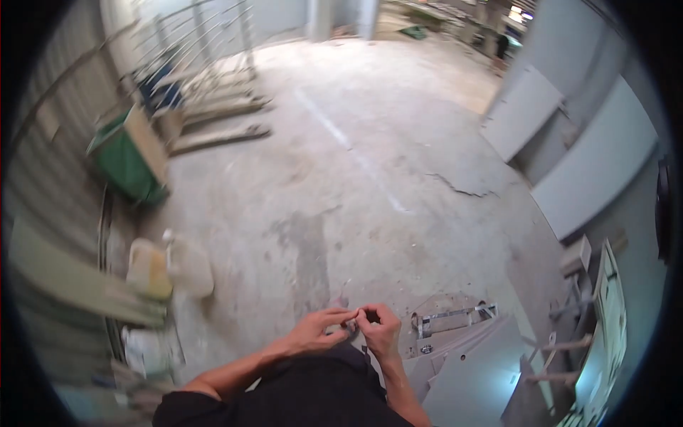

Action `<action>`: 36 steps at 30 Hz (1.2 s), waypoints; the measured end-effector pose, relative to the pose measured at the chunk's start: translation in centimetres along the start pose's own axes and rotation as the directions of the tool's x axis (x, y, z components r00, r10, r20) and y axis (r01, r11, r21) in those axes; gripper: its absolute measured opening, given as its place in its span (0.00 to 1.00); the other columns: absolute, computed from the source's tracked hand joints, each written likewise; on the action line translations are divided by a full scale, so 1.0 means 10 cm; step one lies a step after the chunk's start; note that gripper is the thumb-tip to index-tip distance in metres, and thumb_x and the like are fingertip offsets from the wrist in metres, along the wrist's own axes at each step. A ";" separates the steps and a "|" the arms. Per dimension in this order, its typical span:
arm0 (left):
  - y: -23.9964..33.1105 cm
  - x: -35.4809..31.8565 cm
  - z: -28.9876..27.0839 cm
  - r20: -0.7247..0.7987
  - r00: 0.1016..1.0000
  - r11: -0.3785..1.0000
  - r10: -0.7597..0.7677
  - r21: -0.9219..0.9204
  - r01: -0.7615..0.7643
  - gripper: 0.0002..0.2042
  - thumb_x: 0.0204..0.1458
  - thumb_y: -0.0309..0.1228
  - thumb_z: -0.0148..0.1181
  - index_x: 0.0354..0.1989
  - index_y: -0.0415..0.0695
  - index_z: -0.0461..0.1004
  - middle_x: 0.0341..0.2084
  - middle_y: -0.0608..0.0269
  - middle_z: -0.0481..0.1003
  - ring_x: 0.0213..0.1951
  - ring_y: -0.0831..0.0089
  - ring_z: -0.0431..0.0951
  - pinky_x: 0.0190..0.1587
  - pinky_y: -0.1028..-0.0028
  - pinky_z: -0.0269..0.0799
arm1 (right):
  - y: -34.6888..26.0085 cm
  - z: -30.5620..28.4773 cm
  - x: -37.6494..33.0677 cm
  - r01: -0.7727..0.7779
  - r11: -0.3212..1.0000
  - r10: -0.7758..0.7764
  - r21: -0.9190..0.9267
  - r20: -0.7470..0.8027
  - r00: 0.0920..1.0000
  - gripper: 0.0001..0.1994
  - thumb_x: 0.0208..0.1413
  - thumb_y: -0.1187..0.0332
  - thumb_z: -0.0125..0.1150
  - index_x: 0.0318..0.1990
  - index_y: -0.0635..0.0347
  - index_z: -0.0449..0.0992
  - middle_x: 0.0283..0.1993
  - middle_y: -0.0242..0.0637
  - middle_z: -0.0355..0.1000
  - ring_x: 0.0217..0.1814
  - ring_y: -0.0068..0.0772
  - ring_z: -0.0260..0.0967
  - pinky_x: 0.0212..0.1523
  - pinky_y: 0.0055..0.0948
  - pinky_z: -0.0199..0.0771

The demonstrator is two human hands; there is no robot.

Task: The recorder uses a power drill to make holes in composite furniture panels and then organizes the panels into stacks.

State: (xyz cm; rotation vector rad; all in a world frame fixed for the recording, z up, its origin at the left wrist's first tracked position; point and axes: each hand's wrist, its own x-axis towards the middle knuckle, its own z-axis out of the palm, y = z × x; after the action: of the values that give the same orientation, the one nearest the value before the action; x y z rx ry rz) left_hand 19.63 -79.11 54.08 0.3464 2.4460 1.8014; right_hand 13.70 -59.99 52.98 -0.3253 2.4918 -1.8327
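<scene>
In front of my body both hands meet at the fingertips. My left hand has its fingers stretched together toward the right, thumb curled beneath, and its tips press close. Index finger and thumb of my right hand are bent into a pinch against those tips. Whatever sits between the fingers is too small to make out. To the right of my hands, a metal frame with a roller-like bar lies by a stack of pale grey sheets.
Two plastic jugs stand at left, below a green bin. Farther back are pallet-jack forks and a metal rack. Large pale panels lean along the right wall. A crack runs across the concrete floor.
</scene>
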 end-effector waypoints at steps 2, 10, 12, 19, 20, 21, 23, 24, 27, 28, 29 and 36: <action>0.05 0.57 0.05 0.101 0.994 0.999 0.036 0.026 -0.039 0.26 0.57 0.33 0.62 0.67 0.46 0.72 0.57 0.52 0.76 0.49 0.60 0.82 0.53 0.65 0.77 | 0.06 -0.30 0.30 0.112 0.989 -0.124 -0.096 -0.122 0.985 0.04 0.57 0.74 0.68 0.35 0.64 0.80 0.30 0.36 0.78 0.31 0.25 0.79 0.33 0.26 0.78; 0.04 2.18 0.48 0.402 0.915 0.994 -0.036 -0.076 0.073 0.21 0.62 0.33 0.62 0.63 0.42 0.75 0.54 0.54 0.78 0.51 0.69 0.80 0.56 0.69 0.74 | 0.75 -1.11 1.01 -0.099 0.995 0.095 0.010 -0.402 0.911 0.05 0.54 0.75 0.68 0.32 0.64 0.75 0.27 0.33 0.76 0.26 0.25 0.76 0.29 0.26 0.76; -0.02 2.58 0.57 0.428 0.903 0.960 -0.030 -0.238 0.145 0.19 0.64 0.32 0.61 0.62 0.42 0.76 0.48 0.58 0.81 0.51 0.74 0.79 0.56 0.71 0.73 | 0.99 -1.28 1.12 -0.198 0.932 0.326 0.304 -0.465 0.823 0.04 0.55 0.75 0.65 0.32 0.63 0.75 0.27 0.33 0.75 0.24 0.25 0.74 0.27 0.26 0.76; -0.38 4.30 0.64 0.492 0.856 0.899 -0.159 -0.285 0.332 0.06 0.63 0.30 0.66 0.42 0.41 0.79 0.34 0.70 0.79 0.39 0.82 0.77 0.43 0.79 0.73 | 1.34 -1.95 1.54 -0.019 0.850 0.446 0.526 -0.702 0.555 0.11 0.62 0.68 0.54 0.27 0.62 0.74 0.23 0.34 0.71 0.21 0.29 0.71 0.24 0.28 0.72; -0.42 4.50 0.66 0.495 0.854 0.894 -0.158 -0.296 0.337 0.06 0.63 0.30 0.65 0.39 0.41 0.79 0.34 0.69 0.79 0.38 0.81 0.78 0.43 0.79 0.74 | 1.31 -2.00 1.60 -0.003 0.865 0.435 0.502 -0.746 0.505 0.12 0.62 0.67 0.53 0.27 0.62 0.74 0.22 0.34 0.71 0.21 0.29 0.71 0.24 0.29 0.71; -0.45 4.72 0.69 0.505 0.851 0.900 -0.142 -0.292 0.323 0.05 0.63 0.29 0.65 0.38 0.41 0.78 0.34 0.68 0.79 0.36 0.80 0.78 0.42 0.78 0.74 | 1.28 -2.03 1.68 -0.003 0.865 0.445 0.501 -0.765 0.465 0.12 0.61 0.67 0.53 0.27 0.62 0.74 0.22 0.35 0.71 0.21 0.29 0.71 0.24 0.29 0.71; -0.43 5.22 0.82 0.545 0.836 0.915 -0.070 -0.298 0.271 0.05 0.63 0.29 0.64 0.37 0.41 0.77 0.31 0.67 0.78 0.34 0.78 0.78 0.41 0.76 0.76 | 1.23 -2.07 1.87 0.014 0.871 0.446 0.491 -0.803 0.394 0.12 0.61 0.67 0.53 0.27 0.62 0.75 0.22 0.34 0.71 0.22 0.27 0.71 0.25 0.29 0.70; -0.39 5.43 0.90 0.584 0.812 0.925 -0.006 -0.305 0.226 0.06 0.64 0.28 0.63 0.36 0.40 0.76 0.29 0.67 0.77 0.32 0.78 0.77 0.40 0.75 0.75 | 1.21 -2.06 1.98 0.032 0.883 0.425 0.468 -0.827 0.368 0.12 0.61 0.67 0.53 0.27 0.62 0.75 0.22 0.34 0.72 0.23 0.27 0.71 0.26 0.29 0.70; -0.24 5.67 1.12 0.721 0.687 0.955 0.093 -0.260 0.144 0.11 0.67 0.33 0.59 0.32 0.42 0.73 0.25 0.69 0.74 0.30 0.81 0.73 0.39 0.76 0.72 | 1.14 -1.84 2.08 0.041 0.834 0.521 0.551 -0.809 0.271 0.09 0.61 0.68 0.60 0.31 0.63 0.77 0.24 0.33 0.73 0.25 0.24 0.72 0.25 0.26 0.70; -0.20 5.68 1.20 0.774 0.624 0.963 0.111 -0.239 0.126 0.11 0.67 0.33 0.60 0.32 0.41 0.73 0.24 0.70 0.73 0.31 0.81 0.73 0.39 0.77 0.70 | 1.13 -1.73 2.10 0.119 0.818 0.523 0.563 -0.814 0.253 0.08 0.62 0.68 0.63 0.33 0.64 0.77 0.25 0.33 0.74 0.26 0.22 0.72 0.25 0.25 0.71; -0.16 5.69 1.26 0.842 0.524 0.967 0.125 -0.221 0.124 0.11 0.67 0.33 0.60 0.32 0.41 0.73 0.24 0.70 0.73 0.31 0.81 0.73 0.39 0.77 0.70 | 1.12 -1.57 2.10 0.134 0.798 0.575 0.588 -0.809 0.126 0.08 0.62 0.68 0.63 0.33 0.64 0.77 0.25 0.33 0.74 0.26 0.22 0.72 0.25 0.25 0.71; -0.11 5.57 1.75 0.977 0.183 0.980 0.110 -0.137 0.142 0.11 0.67 0.34 0.60 0.35 0.39 0.76 0.29 0.67 0.76 0.33 0.78 0.76 0.42 0.74 0.73 | 1.14 -0.94 1.88 0.097 0.786 0.618 0.611 -0.770 -0.158 0.12 0.63 0.64 0.67 0.43 0.67 0.79 0.31 0.35 0.78 0.28 0.23 0.75 0.26 0.24 0.77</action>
State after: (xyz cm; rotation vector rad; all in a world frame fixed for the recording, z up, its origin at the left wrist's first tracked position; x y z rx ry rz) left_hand -31.11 -50.31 51.37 1.0611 1.2399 1.0728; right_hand -7.77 -51.38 46.92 2.4095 1.6402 -2.7566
